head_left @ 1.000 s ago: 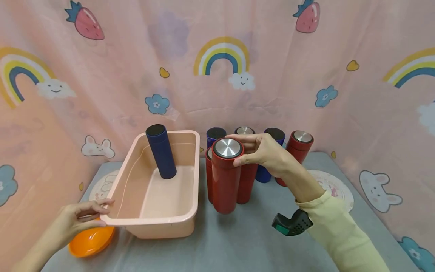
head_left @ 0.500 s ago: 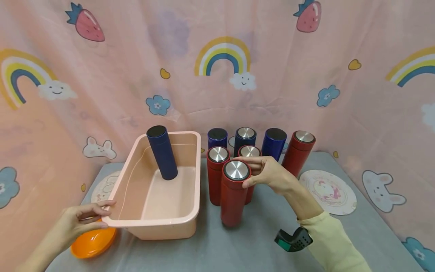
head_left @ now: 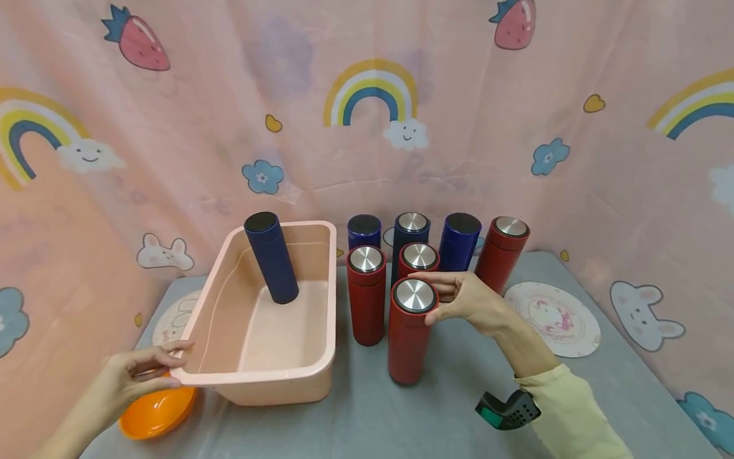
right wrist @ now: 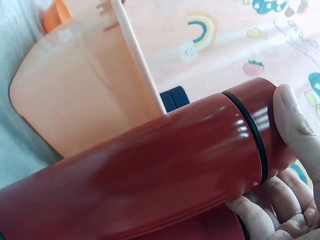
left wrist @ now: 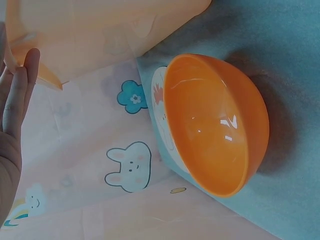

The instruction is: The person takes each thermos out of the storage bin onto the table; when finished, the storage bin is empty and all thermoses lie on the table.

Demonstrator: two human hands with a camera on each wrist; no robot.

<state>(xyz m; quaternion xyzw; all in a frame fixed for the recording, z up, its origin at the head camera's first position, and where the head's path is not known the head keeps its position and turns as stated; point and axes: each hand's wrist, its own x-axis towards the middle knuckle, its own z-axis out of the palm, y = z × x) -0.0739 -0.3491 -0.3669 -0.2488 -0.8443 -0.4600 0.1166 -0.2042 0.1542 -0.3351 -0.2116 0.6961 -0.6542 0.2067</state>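
Observation:
My right hand (head_left: 467, 303) grips a red thermos (head_left: 408, 347) round its capped top, thumb on the near side and fingers behind, as the right wrist view also shows. Just behind it stand two more red thermoses, one on the left (head_left: 367, 306) and one (head_left: 420, 256) partly hidden by the hand. On the left, my left hand (head_left: 134, 376) holds the near left corner of a pink plastic tub (head_left: 287, 376), fingers over the rim and thumb below. A dark blue thermos (head_left: 272, 261) stands leaning inside the tub.
At the back stand blue thermoses (head_left: 460, 239) and a red one (head_left: 503, 252). A patterned round mat (head_left: 553, 319) lies at the right, another (head_left: 172, 319) behind the tub's left side. An orange bowl (left wrist: 215, 125) sits by the tub's near left corner.
The red thermos in my right hand has come toward me and slightly right, away from the two red ones behind. My left hand stays on the tub's corner.

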